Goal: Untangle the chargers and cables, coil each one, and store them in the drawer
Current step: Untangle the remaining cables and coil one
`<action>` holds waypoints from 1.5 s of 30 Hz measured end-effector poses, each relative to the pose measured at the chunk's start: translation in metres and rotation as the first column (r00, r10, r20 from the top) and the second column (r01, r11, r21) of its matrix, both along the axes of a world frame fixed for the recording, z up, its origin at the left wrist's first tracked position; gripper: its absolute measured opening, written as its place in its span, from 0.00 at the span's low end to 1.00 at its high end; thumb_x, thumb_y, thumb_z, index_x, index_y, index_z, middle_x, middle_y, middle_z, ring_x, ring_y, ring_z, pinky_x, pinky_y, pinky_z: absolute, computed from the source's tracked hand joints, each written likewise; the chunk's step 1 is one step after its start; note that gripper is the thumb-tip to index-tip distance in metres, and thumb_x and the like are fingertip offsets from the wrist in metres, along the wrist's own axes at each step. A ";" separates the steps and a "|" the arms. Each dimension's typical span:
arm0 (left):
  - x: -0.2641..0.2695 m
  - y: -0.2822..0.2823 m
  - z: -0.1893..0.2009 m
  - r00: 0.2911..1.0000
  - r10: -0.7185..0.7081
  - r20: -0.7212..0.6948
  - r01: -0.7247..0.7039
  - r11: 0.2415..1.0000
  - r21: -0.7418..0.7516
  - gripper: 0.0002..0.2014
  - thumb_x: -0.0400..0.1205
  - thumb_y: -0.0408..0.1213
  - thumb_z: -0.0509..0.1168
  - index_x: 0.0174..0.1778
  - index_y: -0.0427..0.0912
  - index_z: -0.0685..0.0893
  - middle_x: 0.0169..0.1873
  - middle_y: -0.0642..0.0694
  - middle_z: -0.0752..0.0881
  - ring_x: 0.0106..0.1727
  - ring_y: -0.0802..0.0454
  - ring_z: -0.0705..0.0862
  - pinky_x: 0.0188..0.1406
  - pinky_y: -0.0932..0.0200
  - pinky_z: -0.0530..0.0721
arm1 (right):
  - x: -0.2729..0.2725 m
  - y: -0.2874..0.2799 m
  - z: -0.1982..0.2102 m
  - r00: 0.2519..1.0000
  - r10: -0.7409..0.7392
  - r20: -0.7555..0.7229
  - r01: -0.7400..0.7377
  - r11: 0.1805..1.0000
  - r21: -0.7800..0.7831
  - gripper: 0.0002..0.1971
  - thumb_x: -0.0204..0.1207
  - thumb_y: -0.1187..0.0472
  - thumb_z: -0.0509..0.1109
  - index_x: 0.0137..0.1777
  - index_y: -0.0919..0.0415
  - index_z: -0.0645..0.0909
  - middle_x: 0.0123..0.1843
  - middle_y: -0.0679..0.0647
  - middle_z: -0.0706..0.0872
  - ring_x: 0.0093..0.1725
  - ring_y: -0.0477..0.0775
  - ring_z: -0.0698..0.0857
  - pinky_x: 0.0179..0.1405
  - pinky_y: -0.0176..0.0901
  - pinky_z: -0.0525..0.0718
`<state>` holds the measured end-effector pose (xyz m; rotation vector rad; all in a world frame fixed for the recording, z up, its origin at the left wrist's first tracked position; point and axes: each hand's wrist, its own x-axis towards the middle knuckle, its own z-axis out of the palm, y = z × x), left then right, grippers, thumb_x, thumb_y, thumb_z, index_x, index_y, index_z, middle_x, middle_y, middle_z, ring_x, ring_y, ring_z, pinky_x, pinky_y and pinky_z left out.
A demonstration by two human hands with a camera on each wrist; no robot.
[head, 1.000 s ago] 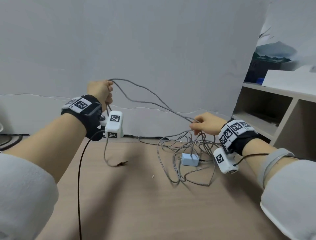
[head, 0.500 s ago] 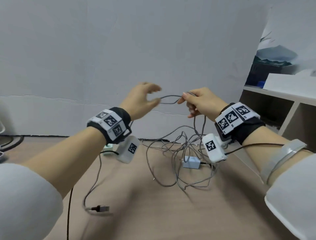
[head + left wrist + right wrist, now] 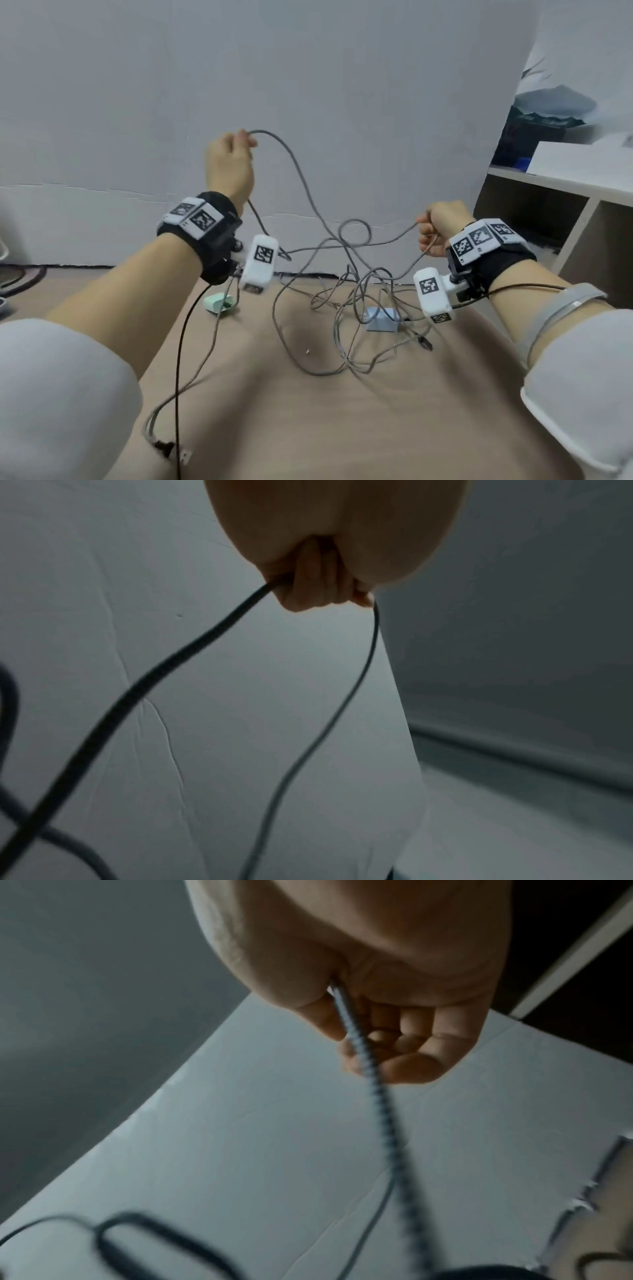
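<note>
While both fists clamp one limp grey cable (image 3: 310, 192), the tangle (image 3: 356, 301) hangs below.
Left hand (image 3: 230, 164) and right hand (image 3: 442, 224) grip mid-length; light braid likely slides, so regrip nearer the plugs.

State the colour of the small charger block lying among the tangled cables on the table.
Pale blue charger block; the head view shows it best.

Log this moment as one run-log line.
left hand: grips grey cable | right hand: grips cable | tangle: on table
</note>
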<state>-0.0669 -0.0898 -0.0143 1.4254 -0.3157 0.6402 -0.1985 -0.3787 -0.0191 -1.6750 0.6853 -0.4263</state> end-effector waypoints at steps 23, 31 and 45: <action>0.024 0.045 0.007 0.984 -0.045 -0.172 0.012 0.982 -0.188 0.18 0.92 0.39 0.53 0.37 0.43 0.79 0.23 0.49 0.69 0.16 0.57 0.66 0.17 0.64 0.64 | 0.036 0.081 -0.042 0.864 0.374 -0.337 -0.485 0.440 -0.755 0.10 0.84 0.62 0.65 0.43 0.58 0.85 0.32 0.53 0.88 0.34 0.55 0.86 0.36 0.41 0.81; 0.059 0.069 -0.044 0.914 0.133 -0.382 -0.178 0.980 -0.085 0.20 0.91 0.43 0.55 0.33 0.48 0.81 0.23 0.47 0.74 0.20 0.50 0.70 0.24 0.61 0.70 | 0.038 0.057 -0.050 0.847 0.172 -0.503 -0.531 0.288 -0.797 0.19 0.83 0.55 0.64 0.31 0.60 0.83 0.31 0.54 0.84 0.40 0.62 0.86 0.49 0.50 0.83; -0.026 -0.035 -0.032 0.959 -0.281 0.013 0.062 0.256 0.965 0.16 0.87 0.36 0.60 0.70 0.49 0.83 0.68 0.48 0.85 0.70 0.46 0.81 0.73 0.48 0.76 | 0.035 0.099 -0.028 0.923 0.195 -0.331 -0.348 0.062 -0.935 0.16 0.87 0.56 0.57 0.37 0.55 0.76 0.35 0.52 0.79 0.45 0.60 0.75 0.62 0.53 0.69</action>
